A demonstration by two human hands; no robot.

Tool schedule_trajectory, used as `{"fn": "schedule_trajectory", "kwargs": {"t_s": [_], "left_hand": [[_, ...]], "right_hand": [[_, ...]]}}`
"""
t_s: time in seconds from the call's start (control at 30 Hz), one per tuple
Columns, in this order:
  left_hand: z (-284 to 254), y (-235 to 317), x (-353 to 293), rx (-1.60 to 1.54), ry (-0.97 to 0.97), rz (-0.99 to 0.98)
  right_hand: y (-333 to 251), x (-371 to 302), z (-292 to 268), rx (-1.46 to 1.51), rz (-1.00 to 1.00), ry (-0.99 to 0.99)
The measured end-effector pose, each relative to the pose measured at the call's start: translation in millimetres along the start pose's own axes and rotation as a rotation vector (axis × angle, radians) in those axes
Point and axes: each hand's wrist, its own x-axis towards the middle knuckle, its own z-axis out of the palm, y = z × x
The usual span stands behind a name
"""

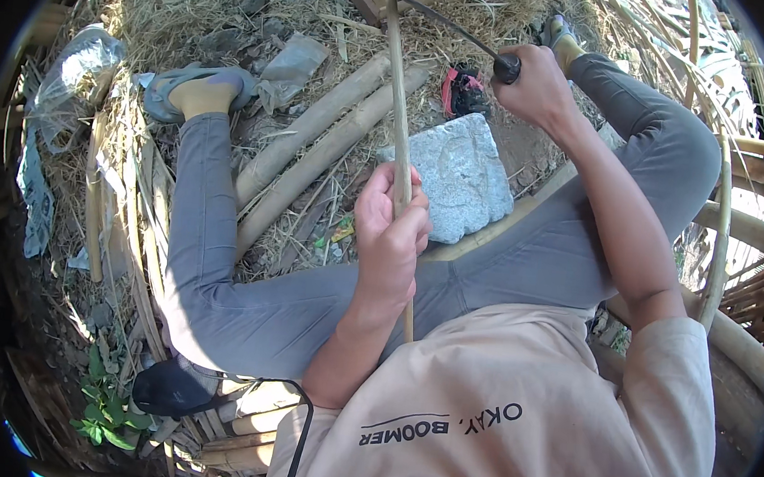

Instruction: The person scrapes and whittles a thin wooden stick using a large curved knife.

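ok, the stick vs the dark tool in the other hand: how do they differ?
Colour: the stick is pale tan, the dark tool near black.
Pose: in the picture, the stick runs nearly upright; the dark tool slants up and left.
Hold: the left hand grasps the stick partway along; the right hand has the dark tool by its black handle.
Shared: both are long and narrow.
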Motion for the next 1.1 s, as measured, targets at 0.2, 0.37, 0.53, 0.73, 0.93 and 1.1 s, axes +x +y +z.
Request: {"fn": "schedule_trajectory", "kwargs": {"t_s": [0.2, 0.37, 0.53, 0.73, 0.93, 1.1], "left_hand": [[-11.5, -7.3, 4.9, 0.114, 0.089, 0.032], [-6.0, -15.3, -0.4, 0.321, 0.151, 0.149], [-12.2, -28.1, 7.6, 0.414, 0.177, 0.194], [-13.6, -25.5, 12.0, 0.3, 0.149, 0.123], [-15.9, -26.4, 12.0, 0.309, 0.151, 0.117], [-2.8, -10.5, -2.4, 0.191, 0.123, 0.085]], "right_hand": [[-47.3, -40.8, 25.4, 0.11, -0.214, -0.149], [-63.5, -45.4, 34.0, 0.181, -0.234, -0.136], [-50.9, -30.9, 38.7, -0.014, -0.207, -0.298], [-28.7, -18.6, 37.4, -0.074, -0.243, -0.143], [-29.8, -15.5, 33.9, -0.111, -0.184, -0.168], [18.7, 18.2, 7.8, -0.182, 0.018, 0.111]]}}
